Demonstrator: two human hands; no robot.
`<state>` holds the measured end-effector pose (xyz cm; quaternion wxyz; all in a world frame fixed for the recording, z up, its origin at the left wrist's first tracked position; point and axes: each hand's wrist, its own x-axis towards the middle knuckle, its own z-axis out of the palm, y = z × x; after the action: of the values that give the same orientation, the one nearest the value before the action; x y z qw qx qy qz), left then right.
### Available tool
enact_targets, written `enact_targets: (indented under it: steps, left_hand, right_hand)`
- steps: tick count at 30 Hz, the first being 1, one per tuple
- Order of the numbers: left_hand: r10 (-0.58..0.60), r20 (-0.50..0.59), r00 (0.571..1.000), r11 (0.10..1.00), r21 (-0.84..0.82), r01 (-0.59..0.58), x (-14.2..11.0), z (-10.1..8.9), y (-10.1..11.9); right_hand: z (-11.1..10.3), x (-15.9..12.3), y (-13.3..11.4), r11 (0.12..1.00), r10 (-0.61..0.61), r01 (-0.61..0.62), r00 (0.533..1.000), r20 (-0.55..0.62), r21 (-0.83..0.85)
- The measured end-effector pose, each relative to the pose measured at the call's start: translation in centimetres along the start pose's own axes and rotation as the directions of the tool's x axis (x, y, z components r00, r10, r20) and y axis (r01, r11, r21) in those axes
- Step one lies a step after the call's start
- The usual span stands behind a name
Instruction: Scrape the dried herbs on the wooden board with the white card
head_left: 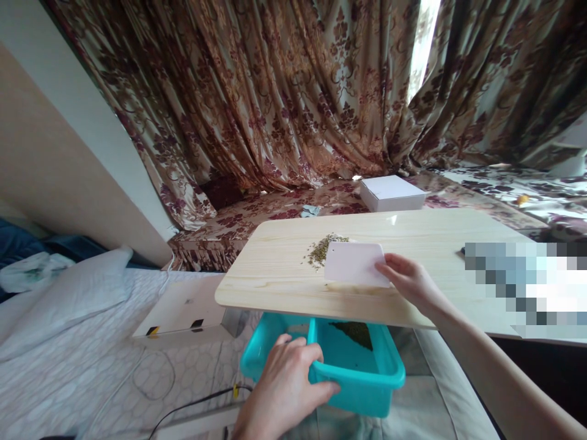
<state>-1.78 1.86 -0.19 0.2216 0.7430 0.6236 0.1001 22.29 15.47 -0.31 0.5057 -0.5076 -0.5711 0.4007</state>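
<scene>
My right hand [408, 278] grips the right end of a thin white rectangular scraper [355, 264] with a small hole in one corner. The scraper stands tilted on the pale wooden tabletop [270, 269], beside a loose pile of small greenish-brown seeds or grains [321, 249], and covers part of it. Below the table's near edge, my left hand [291, 373] is closed on the front rim of a turquoise two-compartment bin [358, 385]. Dark green grains [355, 333] lie in the right compartment. The tabletop hides the bin's far side.
A white box [392, 190] sits on the patterned surface behind the table. A pixelated object [527, 281] lies on the table's right side. Left of the bin are a flat white carton [183, 308] and a black cable [197, 400] on the quilted bed.
</scene>
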Motion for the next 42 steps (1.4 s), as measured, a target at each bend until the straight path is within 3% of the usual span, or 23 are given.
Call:
enact_targets:
  steps: [7,11,13,15,17,20,22,29,35,42]
  left_hand:
    - [-0.011,0.013,1.0,1.0,0.009,0.011,-0.1,-0.2,0.0]
    - [-0.012,0.017,1.0,1.0,0.02,0.011,-0.1,-0.4,0.2]
    - [-0.01,0.02,1.0,1.0,0.027,0.009,0.0,-0.5,0.3]
    - [-0.005,0.02,1.0,0.999,0.033,0.004,0.0,-0.3,0.4]
    - [0.01,0.015,1.0,0.999,0.04,-0.011,0.0,0.2,0.5]
    - [0.086,-0.001,0.996,0.995,0.041,-0.086,0.1,1.4,0.9]
    - [0.142,-0.003,0.99,0.99,0.027,-0.141,0.2,2.1,1.4]
    - [0.226,-0.001,0.974,0.974,0.016,-0.226,0.6,2.8,3.0]
    - [0.243,-0.01,0.97,0.97,-0.015,-0.243,0.7,2.9,3.2]
    - [0.244,-0.012,0.97,0.97,0.002,-0.244,0.4,2.8,3.3]
  right_hand:
    - [0.2,-0.3,-0.3,0.999,0.026,-0.022,0.99,0.137,-0.028]
    - [-0.8,-1.2,-0.8,0.995,0.097,-0.089,0.941,0.324,-0.041]
    - [-1.5,-1.5,-1.0,0.993,0.114,-0.101,0.926,0.36,-0.055]
    - [-2.4,-1.4,-1.1,0.995,0.098,-0.089,0.955,0.278,-0.046]
    - [-3.3,-1.1,-1.0,0.997,0.075,-0.074,0.992,0.104,-0.01]
    - [-4.6,-0.4,-0.8,0.998,0.067,-0.066,0.989,-0.13,0.013]
    - [-5.0,0.0,-0.6,0.998,0.06,-0.063,0.978,-0.197,-0.007]
    - [-4.7,0.9,0.8,0.995,0.018,-0.038,0.975,-0.22,-0.088]
    - [-3.9,1.4,1.4,0.992,0.015,-0.041,0.978,-0.207,-0.123]
    - [-2.3,0.8,1.4,0.997,0.019,-0.026,0.995,-0.096,-0.073]
